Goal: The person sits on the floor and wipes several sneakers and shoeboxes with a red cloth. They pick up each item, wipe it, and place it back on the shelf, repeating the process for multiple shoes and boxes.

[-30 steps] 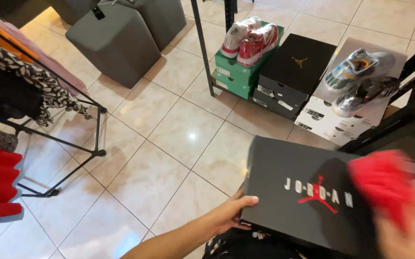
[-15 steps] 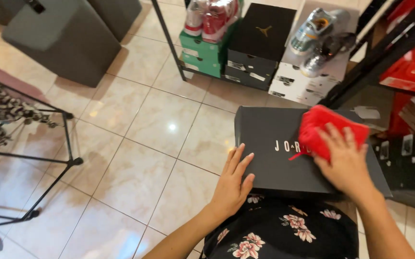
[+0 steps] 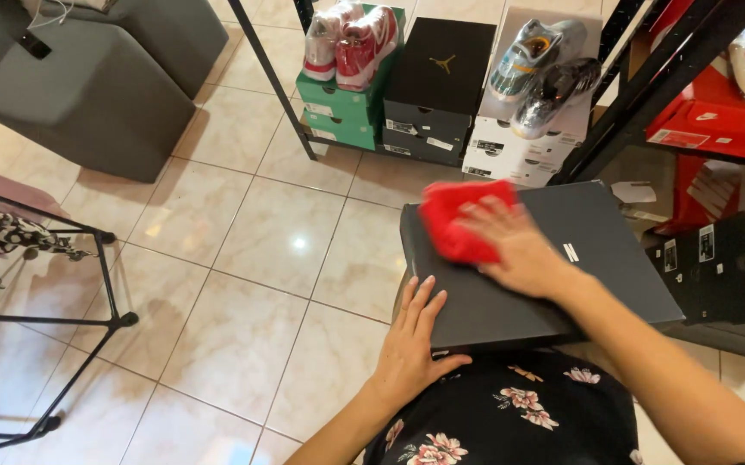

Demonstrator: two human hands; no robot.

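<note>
Red cloth (image 3: 456, 220) now further left under flat right hand (image 3: 515, 248), left hand (image 3: 413, 344) open against black box (image 3: 562, 267).

Red cloth (image 3: 457, 220) partly hidden, perhaps folded.

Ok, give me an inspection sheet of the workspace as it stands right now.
Surface: beige glossy floor tiles; the box rests on the person's lap.
Job's things: dark grey shoe box, lid closed; red cloth pressed on the lid.
Clutter: stacked shoe boxes with wrapped sneakers on top.
Grippers: right hand flat on the cloth; left hand steadies the box's near left edge.
Cables: white cord on a grey ottoman.
Surroundings: black shelf frame, clothes rack.
</note>
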